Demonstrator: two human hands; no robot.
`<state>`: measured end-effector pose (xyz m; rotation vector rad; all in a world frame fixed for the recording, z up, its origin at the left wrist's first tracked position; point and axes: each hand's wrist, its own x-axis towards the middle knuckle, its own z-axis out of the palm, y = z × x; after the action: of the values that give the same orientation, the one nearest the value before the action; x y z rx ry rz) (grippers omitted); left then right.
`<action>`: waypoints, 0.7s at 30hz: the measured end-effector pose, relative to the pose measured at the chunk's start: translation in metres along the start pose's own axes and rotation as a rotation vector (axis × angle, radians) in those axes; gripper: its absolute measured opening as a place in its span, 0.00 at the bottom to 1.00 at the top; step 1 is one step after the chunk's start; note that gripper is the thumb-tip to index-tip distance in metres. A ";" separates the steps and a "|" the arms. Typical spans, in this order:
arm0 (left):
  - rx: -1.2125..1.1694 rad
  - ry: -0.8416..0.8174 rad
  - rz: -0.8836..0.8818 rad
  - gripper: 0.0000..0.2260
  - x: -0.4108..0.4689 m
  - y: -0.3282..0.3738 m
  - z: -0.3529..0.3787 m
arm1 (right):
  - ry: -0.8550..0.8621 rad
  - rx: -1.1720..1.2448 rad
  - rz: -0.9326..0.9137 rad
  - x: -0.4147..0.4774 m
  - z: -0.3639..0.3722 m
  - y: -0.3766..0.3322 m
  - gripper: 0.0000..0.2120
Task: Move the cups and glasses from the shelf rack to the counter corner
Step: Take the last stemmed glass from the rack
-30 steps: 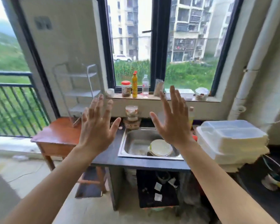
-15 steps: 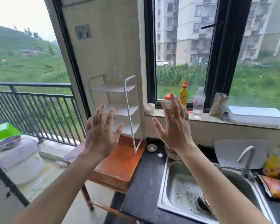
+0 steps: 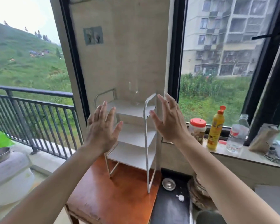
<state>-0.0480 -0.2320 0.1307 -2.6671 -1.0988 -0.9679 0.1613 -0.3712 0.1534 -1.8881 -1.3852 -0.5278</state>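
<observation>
A white three-tier shelf rack (image 3: 137, 135) stands on a small orange-brown table (image 3: 113, 198), against the wall. On its top tier a clear stemmed glass (image 3: 134, 92) stands upright and is hard to make out against the wall. My left hand (image 3: 102, 129) is raised in front of the rack's left side, fingers spread, holding nothing. My right hand (image 3: 168, 120) is raised at the rack's right post, also spread and empty. The lower two tiers look bare. The black counter (image 3: 171, 206) begins right of the table.
On the windowsill stand a red-lidded jar (image 3: 197, 129), a yellow bottle (image 3: 215, 128), a clear water bottle (image 3: 237, 135) and a paper bag (image 3: 263, 137). A small metal lid (image 3: 169, 184) and a stack of dishes (image 3: 199, 194) lie on the counter. A white tub (image 3: 8, 173) sits at left.
The view has swung left and moved closer to the rack, which now fills the centre. Both hands stay raised and open, now framing the rack. The glass on top has come into sight.
</observation>
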 end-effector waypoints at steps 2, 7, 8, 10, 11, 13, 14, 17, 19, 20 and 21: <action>-0.012 -0.014 0.022 0.30 0.031 -0.021 0.019 | -0.010 0.021 0.010 0.029 0.020 -0.004 0.31; -0.076 -0.078 0.101 0.33 0.107 -0.074 0.070 | 0.001 0.024 0.100 0.111 0.071 -0.019 0.32; -0.081 -0.096 0.126 0.34 0.120 -0.083 0.080 | -0.007 0.020 0.130 0.128 0.082 -0.023 0.32; -0.089 -0.128 0.175 0.34 0.139 -0.098 0.099 | -0.031 0.010 0.192 0.159 0.102 -0.031 0.33; -0.100 -0.144 0.201 0.33 0.145 -0.104 0.108 | -0.038 0.006 0.220 0.173 0.112 -0.034 0.33; -0.132 -0.172 0.250 0.30 0.151 -0.113 0.123 | -0.040 -0.002 0.268 0.194 0.130 -0.037 0.32; -0.142 -0.176 0.267 0.29 0.152 -0.116 0.129 | -0.036 -0.016 0.288 0.203 0.139 -0.036 0.32; -0.177 -0.130 0.283 0.28 0.148 -0.120 0.142 | -0.049 -0.071 0.346 0.220 0.167 -0.032 0.32; -0.205 -0.096 0.290 0.26 0.148 -0.120 0.147 | -0.060 -0.083 0.387 0.225 0.185 -0.028 0.31; -0.214 -0.076 0.296 0.25 0.148 -0.121 0.149 | -0.053 -0.076 0.402 0.225 0.193 -0.027 0.29; -0.223 -0.059 0.300 0.24 0.149 -0.122 0.151 | -0.029 -0.059 0.412 0.224 0.200 -0.026 0.26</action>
<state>0.0297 -0.0050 0.0815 -2.9383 -0.6011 -1.0093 0.1942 -0.0735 0.1853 -2.1598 -0.9653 -0.3382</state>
